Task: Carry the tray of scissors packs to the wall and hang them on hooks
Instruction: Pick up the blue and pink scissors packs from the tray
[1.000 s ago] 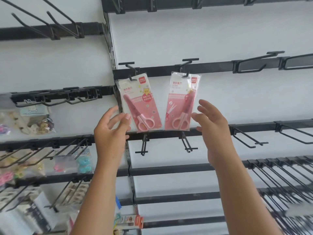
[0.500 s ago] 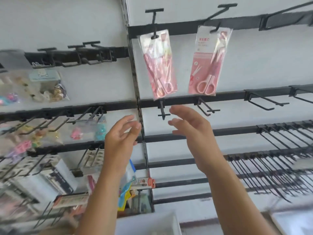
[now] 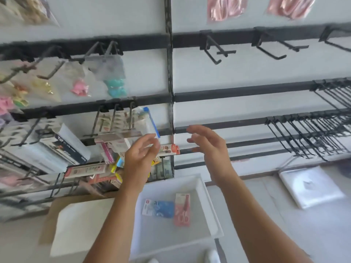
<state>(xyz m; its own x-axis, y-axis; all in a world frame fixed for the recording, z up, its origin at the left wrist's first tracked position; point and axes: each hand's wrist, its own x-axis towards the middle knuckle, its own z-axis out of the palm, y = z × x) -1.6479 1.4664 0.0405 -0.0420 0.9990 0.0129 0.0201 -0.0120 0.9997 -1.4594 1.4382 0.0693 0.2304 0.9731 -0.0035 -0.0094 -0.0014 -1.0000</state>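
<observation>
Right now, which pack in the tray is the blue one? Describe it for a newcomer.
Find the white tray on the floor below the hook wall. Two packs lie inside it, side by side. The blue pack is the left one, lying sideways; the pink pack beside it stands lengthwise.

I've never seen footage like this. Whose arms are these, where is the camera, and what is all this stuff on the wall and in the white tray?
There is no machine here: a person wears a wide-angle camera on the head, so you look out and down along their own arms. The left hand and right hand are both open and empty, raised in front of a display wall fitted with black rails and hooks. At the top edge hang two pink scissors packs, blurred. Below lies a white tray holding two more packs, a blue pack and a pink pack, lying flat side by side. To the left, other small goods hang on hooks. The picture is blurred, so fine print cannot be read.
</observation>
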